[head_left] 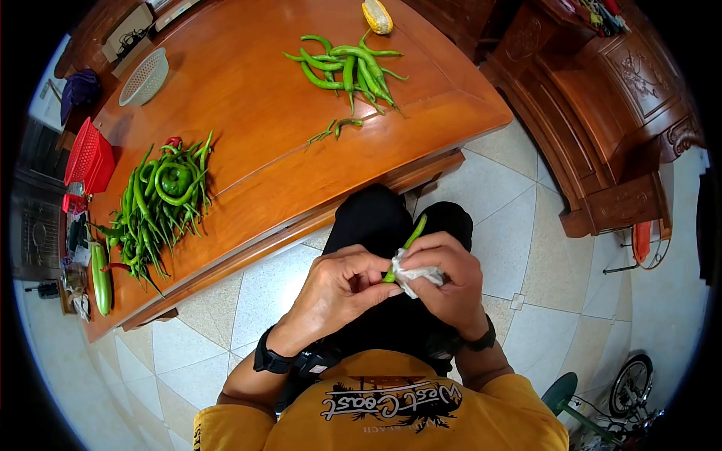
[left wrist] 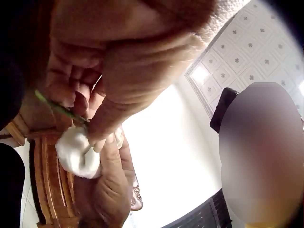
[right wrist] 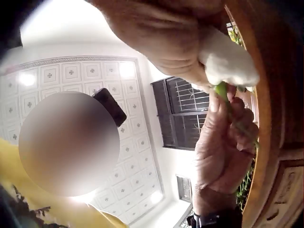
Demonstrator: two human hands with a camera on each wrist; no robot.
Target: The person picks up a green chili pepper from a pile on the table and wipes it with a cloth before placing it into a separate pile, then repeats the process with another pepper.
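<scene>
Above the lap, my left hand (head_left: 331,292) pinches one end of a green chili pepper (head_left: 416,230) between thumb and fingers. My right hand (head_left: 457,279) grips a crumpled white cloth (head_left: 418,279) that is wrapped around the middle of the pepper. One end of the pepper sticks up past the right fingers. In the left wrist view the white cloth (left wrist: 78,152) bulges beside the left thumb, and a thin green stem (left wrist: 59,109) pokes out from the left fingers. The right wrist view shows the green pepper (right wrist: 222,90) coming out below the cloth.
On the wooden table (head_left: 248,98) lie a large heap of green chilies (head_left: 150,203), a smaller pile (head_left: 357,68), a few small chilies (head_left: 335,131) and a yellow corn cob (head_left: 377,16). A red basket (head_left: 92,158) and white basket (head_left: 145,77) stand left. A carved wooden bench (head_left: 594,98) is right.
</scene>
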